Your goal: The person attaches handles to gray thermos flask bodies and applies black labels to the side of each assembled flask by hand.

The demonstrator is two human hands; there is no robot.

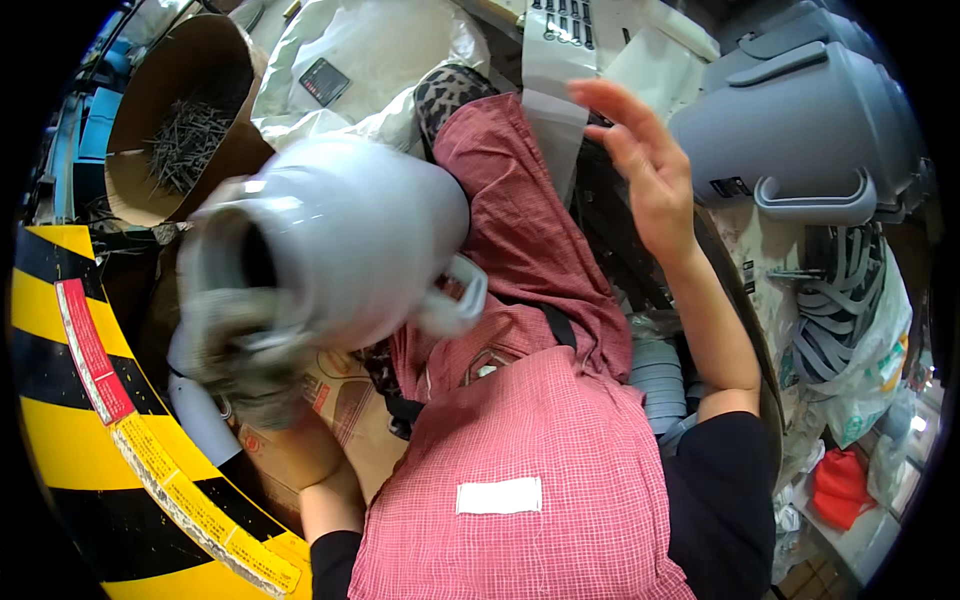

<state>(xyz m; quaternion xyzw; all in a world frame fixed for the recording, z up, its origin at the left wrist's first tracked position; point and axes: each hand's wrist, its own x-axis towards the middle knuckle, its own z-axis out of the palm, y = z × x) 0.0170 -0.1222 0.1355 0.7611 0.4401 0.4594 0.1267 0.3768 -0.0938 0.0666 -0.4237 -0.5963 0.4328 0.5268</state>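
Note:
A glossy grey plastic vessel with a side handle, like a large jug (365,230), lies tilted on its side above my lap. Its round, dark opening faces left. My left hand (245,355) wears a dirty grey work glove and grips the rim of this opening; motion blurs it. My right hand (650,165) is bare and raised at the upper right, apart from the jug. Its fingers are stretched and apart, with nothing in them.
A cardboard drum (130,170) of loose nails or screws stands upper left. Nearby, a phone-like device (325,82) rests on a plastic-covered surface. More grey jugs (800,125) and a plastic bag of grey handles (845,310) sit right. A yellow-black striped edge (65,430) curves along the left.

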